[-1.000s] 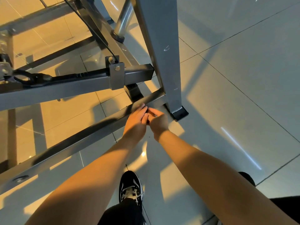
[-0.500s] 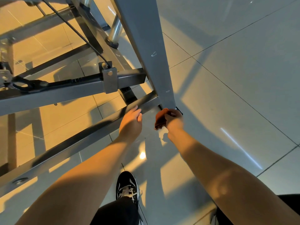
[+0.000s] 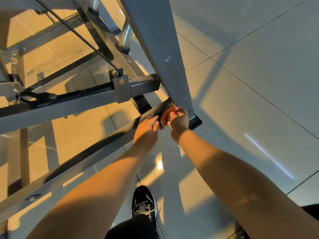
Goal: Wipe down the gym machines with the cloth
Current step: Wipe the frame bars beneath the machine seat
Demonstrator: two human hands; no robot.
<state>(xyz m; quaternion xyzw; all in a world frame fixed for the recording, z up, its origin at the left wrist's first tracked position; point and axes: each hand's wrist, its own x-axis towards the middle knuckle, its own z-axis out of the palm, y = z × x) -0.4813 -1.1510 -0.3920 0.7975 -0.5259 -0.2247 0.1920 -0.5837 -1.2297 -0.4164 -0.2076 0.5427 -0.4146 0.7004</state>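
Note:
A small reddish-brown cloth [image 3: 166, 115] is bunched between my two hands, low against the grey gym machine frame. My right hand [image 3: 179, 120] grips the cloth beside the foot of the wide grey upright post [image 3: 165, 54]. My left hand [image 3: 146, 127] has its fingers on the cloth's left side, over the low grey floor bar [image 3: 72, 168] that runs down to the left. Most of the cloth is hidden by my fingers.
A second grey bar [image 3: 65, 105] with a bolted bracket, a black cable [image 3: 76, 31] and a black hook crosses above the floor bar. The post ends in a black foot [image 3: 196, 122]. Glossy floor tiles [image 3: 250, 83] spread to the right. My black-and-white shoe [image 3: 145, 202] stands below.
My hands parted half a second ago, with the cloth showing in the right one. Now they have come together again on the cloth, closer to the foot of the post.

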